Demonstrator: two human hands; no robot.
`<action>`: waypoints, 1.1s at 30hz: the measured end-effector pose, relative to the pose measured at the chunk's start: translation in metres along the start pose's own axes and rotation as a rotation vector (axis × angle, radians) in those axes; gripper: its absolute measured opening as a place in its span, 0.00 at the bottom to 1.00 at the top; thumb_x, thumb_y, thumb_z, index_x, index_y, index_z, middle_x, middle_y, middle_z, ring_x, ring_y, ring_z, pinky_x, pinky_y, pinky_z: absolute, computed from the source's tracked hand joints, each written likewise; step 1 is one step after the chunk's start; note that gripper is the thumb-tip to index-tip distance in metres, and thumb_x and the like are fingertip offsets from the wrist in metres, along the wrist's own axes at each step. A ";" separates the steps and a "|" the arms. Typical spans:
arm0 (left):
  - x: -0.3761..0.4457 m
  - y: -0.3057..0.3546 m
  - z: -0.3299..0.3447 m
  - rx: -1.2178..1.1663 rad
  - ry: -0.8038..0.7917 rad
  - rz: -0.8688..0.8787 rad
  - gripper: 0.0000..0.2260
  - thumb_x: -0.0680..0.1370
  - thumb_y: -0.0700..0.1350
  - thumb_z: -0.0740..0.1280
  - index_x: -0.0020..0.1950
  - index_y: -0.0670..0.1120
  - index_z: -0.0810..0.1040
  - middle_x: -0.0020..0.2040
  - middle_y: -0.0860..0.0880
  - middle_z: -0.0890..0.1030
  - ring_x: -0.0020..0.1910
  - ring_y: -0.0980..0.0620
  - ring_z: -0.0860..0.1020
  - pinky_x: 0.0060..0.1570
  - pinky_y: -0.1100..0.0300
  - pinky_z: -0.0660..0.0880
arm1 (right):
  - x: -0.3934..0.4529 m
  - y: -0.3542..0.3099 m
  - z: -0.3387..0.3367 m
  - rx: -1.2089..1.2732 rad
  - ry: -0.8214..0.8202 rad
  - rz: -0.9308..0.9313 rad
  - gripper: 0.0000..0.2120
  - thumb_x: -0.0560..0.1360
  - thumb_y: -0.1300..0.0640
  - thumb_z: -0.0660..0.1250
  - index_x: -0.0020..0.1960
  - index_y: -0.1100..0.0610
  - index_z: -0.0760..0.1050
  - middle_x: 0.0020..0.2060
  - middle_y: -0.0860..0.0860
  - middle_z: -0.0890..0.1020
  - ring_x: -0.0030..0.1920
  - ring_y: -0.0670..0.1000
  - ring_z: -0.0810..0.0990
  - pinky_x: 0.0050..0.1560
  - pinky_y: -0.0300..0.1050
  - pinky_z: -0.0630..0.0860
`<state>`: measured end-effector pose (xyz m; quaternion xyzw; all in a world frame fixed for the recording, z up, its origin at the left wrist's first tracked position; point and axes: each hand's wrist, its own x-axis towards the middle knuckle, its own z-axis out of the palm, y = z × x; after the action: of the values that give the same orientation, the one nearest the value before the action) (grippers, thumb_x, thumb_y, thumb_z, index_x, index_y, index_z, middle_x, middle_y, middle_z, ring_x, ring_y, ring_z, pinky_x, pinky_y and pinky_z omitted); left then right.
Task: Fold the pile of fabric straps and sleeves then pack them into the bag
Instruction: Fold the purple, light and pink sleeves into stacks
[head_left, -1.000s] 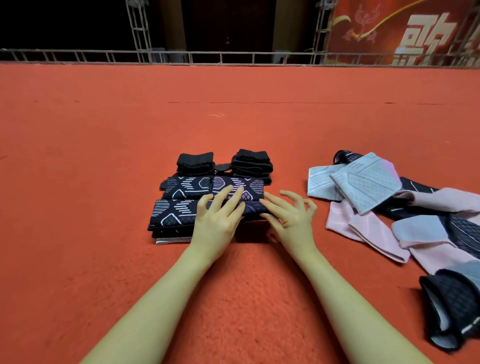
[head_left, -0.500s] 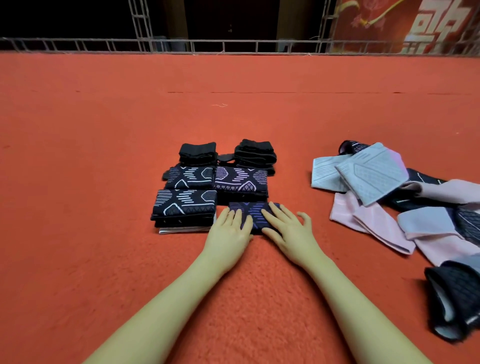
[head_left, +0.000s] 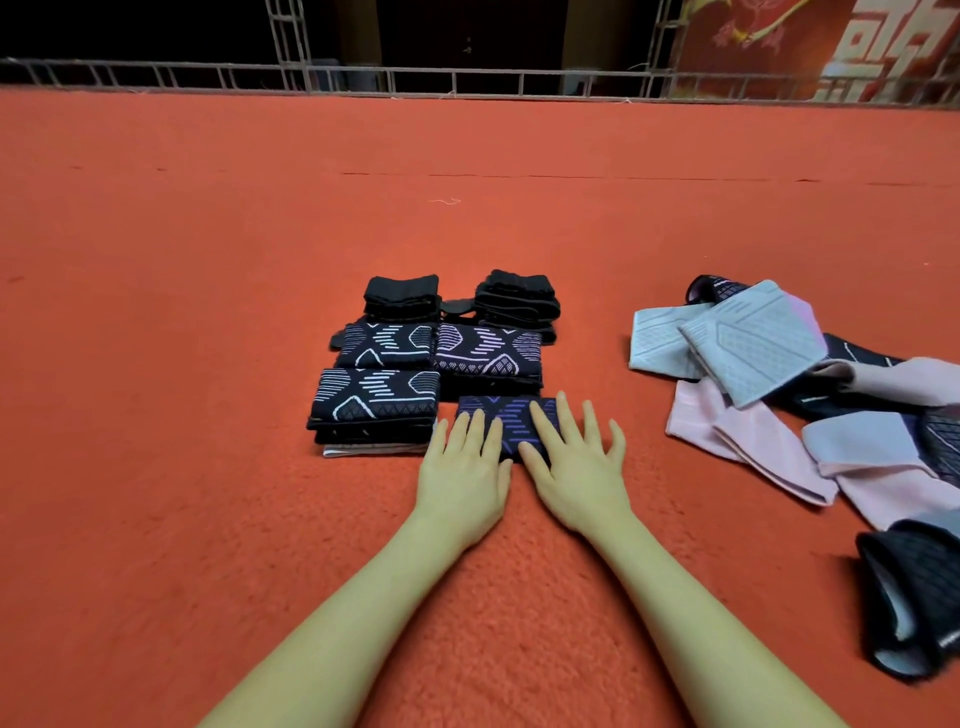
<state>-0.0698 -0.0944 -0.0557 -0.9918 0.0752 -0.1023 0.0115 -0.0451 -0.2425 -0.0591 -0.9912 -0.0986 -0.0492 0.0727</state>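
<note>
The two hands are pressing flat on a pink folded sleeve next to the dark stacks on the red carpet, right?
Not quite. The head view shows the left hand and right hand pressing flat on a dark folded sleeve with a purple pattern, not a pink one. It does lie next to the dark stacks on the red carpet. The pink sleeves lie untouched, off to the right.

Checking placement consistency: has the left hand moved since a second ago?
Yes. The left hand has pulled back toward the person, off the white-patterned stack, and rests flat on the purple-patterned folded piece to that stack's right.
</note>
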 end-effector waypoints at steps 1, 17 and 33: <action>-0.002 0.001 0.001 -0.025 -0.003 -0.009 0.32 0.75 0.57 0.43 0.70 0.43 0.72 0.68 0.41 0.74 0.68 0.44 0.71 0.70 0.46 0.61 | 0.000 0.000 0.000 -0.002 -0.013 0.013 0.34 0.73 0.33 0.34 0.77 0.42 0.47 0.78 0.51 0.48 0.77 0.55 0.43 0.71 0.57 0.38; -0.011 -0.001 0.000 -0.129 0.077 -0.022 0.26 0.71 0.52 0.53 0.60 0.43 0.80 0.60 0.44 0.80 0.60 0.44 0.78 0.62 0.45 0.69 | -0.007 -0.007 -0.003 -0.019 -0.039 0.033 0.35 0.70 0.33 0.31 0.76 0.37 0.48 0.76 0.57 0.56 0.76 0.57 0.51 0.70 0.56 0.46; -0.034 0.058 -0.022 -0.238 0.155 0.233 0.25 0.70 0.52 0.54 0.58 0.43 0.81 0.59 0.43 0.81 0.56 0.45 0.80 0.54 0.46 0.75 | -0.100 0.041 -0.030 0.225 0.409 0.095 0.24 0.73 0.48 0.52 0.60 0.56 0.77 0.58 0.52 0.78 0.58 0.54 0.71 0.53 0.44 0.57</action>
<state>-0.1158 -0.1468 -0.0436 -0.9600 0.2017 -0.1665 -0.1002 -0.1365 -0.3061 -0.0462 -0.9498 -0.0402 -0.2342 0.2037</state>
